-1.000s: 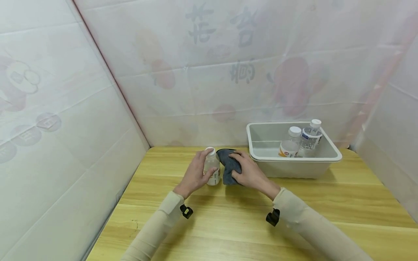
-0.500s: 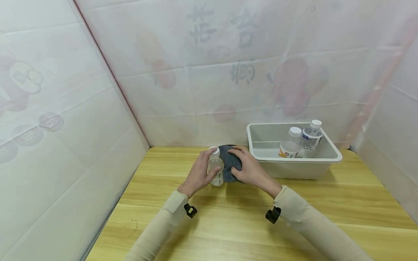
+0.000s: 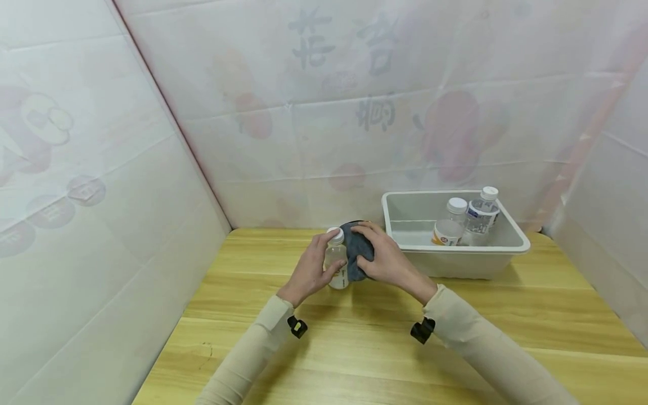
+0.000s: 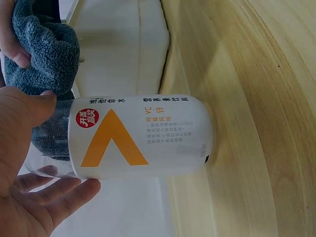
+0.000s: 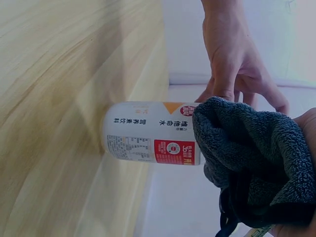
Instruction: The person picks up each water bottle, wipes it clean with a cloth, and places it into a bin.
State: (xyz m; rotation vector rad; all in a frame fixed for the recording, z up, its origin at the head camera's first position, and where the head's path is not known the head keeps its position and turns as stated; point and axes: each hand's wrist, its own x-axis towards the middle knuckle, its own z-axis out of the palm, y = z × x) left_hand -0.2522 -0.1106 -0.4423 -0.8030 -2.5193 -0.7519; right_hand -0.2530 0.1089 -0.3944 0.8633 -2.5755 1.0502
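A clear plastic drink bottle (image 3: pixel 339 279) with a white cap stands on the wooden table. Its white label (image 4: pixel 163 138) bears an orange chevron and a red round mark. My left hand (image 3: pixel 310 271) grips the bottle from the left, thumb and fingers around its upper part. In my right hand (image 3: pixel 394 263) is a bunched grey-blue cloth (image 3: pixel 357 248), pressed to the bottle's right side near the neck. The right wrist view shows the fluffy cloth (image 5: pixel 256 148) with a dark edge, covering the bottle's top; most of the right hand's fingers are hidden there.
A light grey plastic bin (image 3: pixel 450 263) stands to the right, near my right hand. Inside it are an orange-labelled bottle (image 3: pixel 448 228) and a blue-labelled bottle (image 3: pixel 481 218), both white-capped. Printed white sheeting (image 3: pixel 314 152) rises behind the table (image 3: pixel 374 360).
My left hand and the bottle have shifted slightly right. The cloth has gone from hanging beside the bottle to lying against it, shifting up a little with my right hand.
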